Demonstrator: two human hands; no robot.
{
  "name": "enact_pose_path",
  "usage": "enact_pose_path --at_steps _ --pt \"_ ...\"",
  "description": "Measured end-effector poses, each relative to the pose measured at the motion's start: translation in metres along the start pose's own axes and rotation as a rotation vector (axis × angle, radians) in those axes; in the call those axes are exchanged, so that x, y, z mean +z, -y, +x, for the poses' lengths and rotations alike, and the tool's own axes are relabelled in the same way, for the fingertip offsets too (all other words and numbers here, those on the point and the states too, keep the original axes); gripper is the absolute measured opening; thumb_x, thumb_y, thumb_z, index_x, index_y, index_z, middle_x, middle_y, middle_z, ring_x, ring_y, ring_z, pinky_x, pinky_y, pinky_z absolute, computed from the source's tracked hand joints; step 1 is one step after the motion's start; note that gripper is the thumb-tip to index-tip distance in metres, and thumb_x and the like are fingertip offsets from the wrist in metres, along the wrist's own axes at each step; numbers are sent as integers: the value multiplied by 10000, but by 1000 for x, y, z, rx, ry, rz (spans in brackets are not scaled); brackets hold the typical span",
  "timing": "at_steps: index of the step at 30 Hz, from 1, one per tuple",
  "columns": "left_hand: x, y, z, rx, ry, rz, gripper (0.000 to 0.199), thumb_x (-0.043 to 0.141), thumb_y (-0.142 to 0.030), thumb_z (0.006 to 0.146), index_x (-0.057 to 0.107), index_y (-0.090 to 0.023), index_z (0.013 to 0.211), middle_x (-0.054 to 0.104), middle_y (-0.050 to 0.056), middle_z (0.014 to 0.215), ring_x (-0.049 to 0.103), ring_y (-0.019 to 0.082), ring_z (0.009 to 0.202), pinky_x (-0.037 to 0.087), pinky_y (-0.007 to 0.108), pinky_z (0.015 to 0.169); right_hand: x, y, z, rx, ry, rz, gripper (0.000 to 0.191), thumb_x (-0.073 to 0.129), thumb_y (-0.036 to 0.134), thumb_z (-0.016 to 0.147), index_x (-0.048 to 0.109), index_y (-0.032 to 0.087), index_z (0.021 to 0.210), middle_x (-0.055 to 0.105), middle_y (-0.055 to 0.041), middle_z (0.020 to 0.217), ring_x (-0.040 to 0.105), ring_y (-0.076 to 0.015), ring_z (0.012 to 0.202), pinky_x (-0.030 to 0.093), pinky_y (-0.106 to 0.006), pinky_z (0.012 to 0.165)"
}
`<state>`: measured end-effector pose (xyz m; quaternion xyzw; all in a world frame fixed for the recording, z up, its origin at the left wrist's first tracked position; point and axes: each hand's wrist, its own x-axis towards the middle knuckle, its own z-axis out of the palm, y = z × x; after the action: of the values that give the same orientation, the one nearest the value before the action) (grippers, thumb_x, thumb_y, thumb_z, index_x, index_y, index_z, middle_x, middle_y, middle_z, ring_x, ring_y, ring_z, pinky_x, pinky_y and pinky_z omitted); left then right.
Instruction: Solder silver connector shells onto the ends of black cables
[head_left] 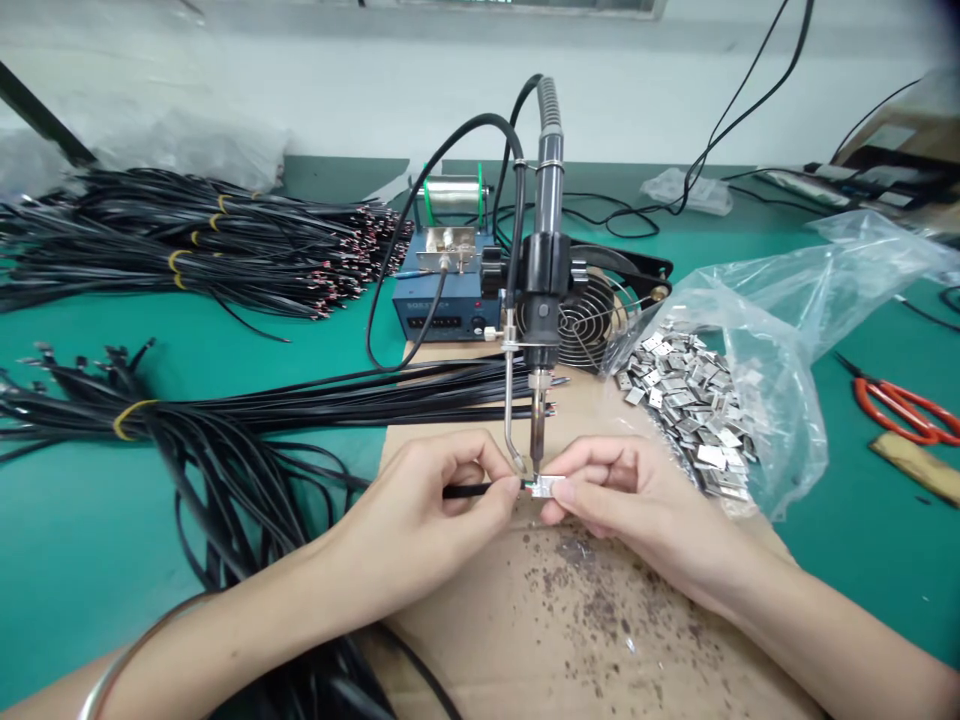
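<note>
"Head view: how do the pieces look under the soldering iron (544,330)?"
"Black cable (465,491), coloured wires at its end, meeting a small silver connector (546,487) right below the tip."
"And the grip?"
"Nearly closed: left hand (446,500) pinches the cable, right hand (637,495) the connector."
"Surroundings?"
"Stained cardboard (480,620) beneath, green desk (847,520) around, pale wall (337,90) behind the iron."

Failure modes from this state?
1. The left hand and right hand pinch right beside the soldering iron's tip; a small slip might burn a finger.
2. The black cable and small metal piece appear held only by fingers, so either could shift and spoil the joint.
3. Loose cables lie against the left forearm; they might snag and tug.
</note>
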<state>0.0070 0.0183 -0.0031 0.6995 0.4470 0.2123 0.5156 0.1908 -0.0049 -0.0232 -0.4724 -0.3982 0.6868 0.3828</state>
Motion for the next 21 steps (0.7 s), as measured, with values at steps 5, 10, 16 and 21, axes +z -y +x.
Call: enact_pose_path --at_steps 5,10,16,21 --pt "2 1 1 -7 -3 -12 153 518 -192 793 537 -153 647 502 -49 601 411 66 538 350 122 462 0 -3 1 -24 -5 -46 116 766 240 682 692 160 719 714 -31 613 523 -67 448 316 -175 414" --pt "4 5 2 -4 -12 -67 168 512 -190 795 520 -156 631 480 -59 566 400 64 518 357 136 471 0 -4 1 -38 -6 -70 115 755 240 693 680 161 729 717 -27 621 550 -73 467 326 -176 420" --pt "5 4 4 -4 -39 -120 167 511 -179 789 517 -158 623 428 -79 530 336 50 468 321 132 443 -1 -2 -1 -19 -5 -28 104 746 239 715 675 164 724 719 -23 620 511 -60 441 341 -184 438" --pt "5 3 4 24 -64 -97 181 529 -180 783 535 -160 603 491 -56 581 404 60 511 343 133 460 -2 -2 -1 -12 12 1 102 749 253 714 687 173 731 715 -20 616 530 -75 464 365 -196 454"
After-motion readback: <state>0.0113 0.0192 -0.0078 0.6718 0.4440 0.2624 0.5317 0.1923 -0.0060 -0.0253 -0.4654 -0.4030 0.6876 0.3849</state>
